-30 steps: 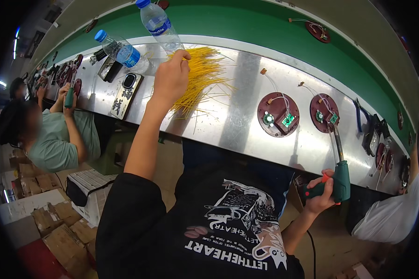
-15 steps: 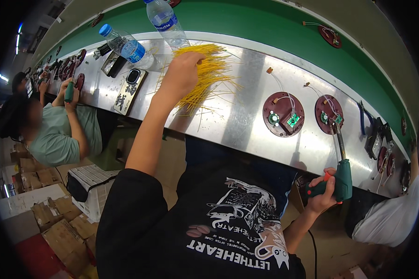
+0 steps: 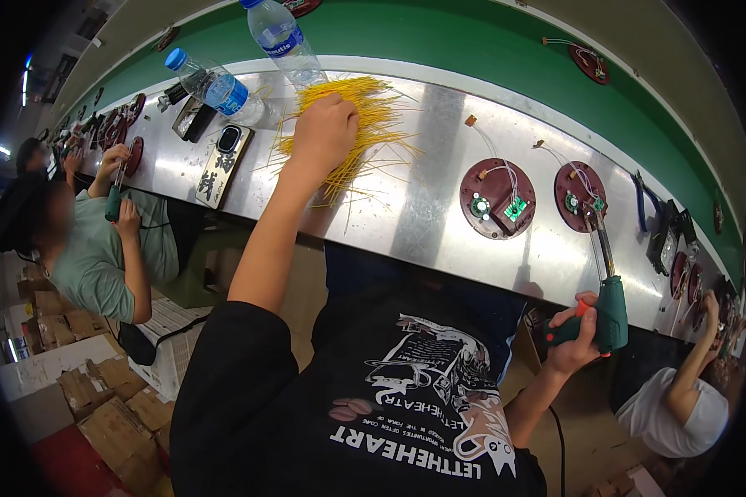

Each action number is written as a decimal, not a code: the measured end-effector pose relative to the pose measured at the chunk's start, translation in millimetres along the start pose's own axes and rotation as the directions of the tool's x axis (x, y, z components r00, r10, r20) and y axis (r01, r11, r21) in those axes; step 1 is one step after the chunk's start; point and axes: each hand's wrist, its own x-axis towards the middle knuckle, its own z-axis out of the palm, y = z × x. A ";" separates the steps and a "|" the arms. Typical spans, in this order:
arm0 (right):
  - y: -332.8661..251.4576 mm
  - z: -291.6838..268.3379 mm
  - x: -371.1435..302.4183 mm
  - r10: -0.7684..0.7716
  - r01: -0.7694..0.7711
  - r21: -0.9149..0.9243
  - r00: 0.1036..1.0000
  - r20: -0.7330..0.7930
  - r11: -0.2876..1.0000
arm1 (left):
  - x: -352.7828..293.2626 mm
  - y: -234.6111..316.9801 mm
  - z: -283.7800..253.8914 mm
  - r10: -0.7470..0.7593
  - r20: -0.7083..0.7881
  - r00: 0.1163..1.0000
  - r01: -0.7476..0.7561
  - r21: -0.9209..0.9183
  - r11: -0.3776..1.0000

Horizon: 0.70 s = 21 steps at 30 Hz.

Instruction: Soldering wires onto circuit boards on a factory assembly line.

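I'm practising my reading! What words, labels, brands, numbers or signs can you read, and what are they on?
I won't copy out words or brands, but here's where they are:
Black short-sleeved T-shirt: big white letters, clear; smallest print too tiny.
Left clear plastic blue-capped bottle: lettering on its blue label.
Right clear plastic blue-capped bottle: blue label lettering.
Pale rectangular phone case: dark characters.
Small green circuit board: any print is too small.

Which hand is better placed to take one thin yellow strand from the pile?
Probably the left hand: it is at the pile of thin yellow strands, while the right hand grips the green, pistol-shaped soldering tool.
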 end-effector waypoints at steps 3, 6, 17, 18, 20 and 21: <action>0.5 -1.8 0.2 0.009 -0.009 0.006 1.000 0.003 1.000 | 0.6 -1.7 2.2 0.028 -0.004 1.000 -0.028 0.042 0.999; -0.6 -3.1 -1.2 0.014 -0.014 0.000 1.000 -0.010 1.000 | 3.7 -0.2 0.9 0.097 -0.028 0.995 -0.095 0.069 0.993; -4.4 -0.7 -19.2 -0.009 0.020 -0.045 0.973 0.231 0.999 | -19.1 132.0 -0.3 0.330 -0.078 0.941 -0.320 -0.526 0.788; -5.6 3.0 -20.4 0.039 -0.028 -0.049 0.967 0.251 0.998 | -20.7 139.5 9.0 0.332 -0.071 0.940 -0.316 -0.540 0.780; -5.2 5.8 -21.5 0.134 -0.125 -0.051 0.947 0.291 0.991 | -25.2 149.8 31.3 0.336 -0.050 0.941 -0.293 -0.619 0.729; -3.4 5.3 -21.0 0.144 -0.132 -0.059 0.948 0.284 0.989 | -26.1 153.1 38.9 0.337 -0.039 0.941 -0.280 -0.653 0.704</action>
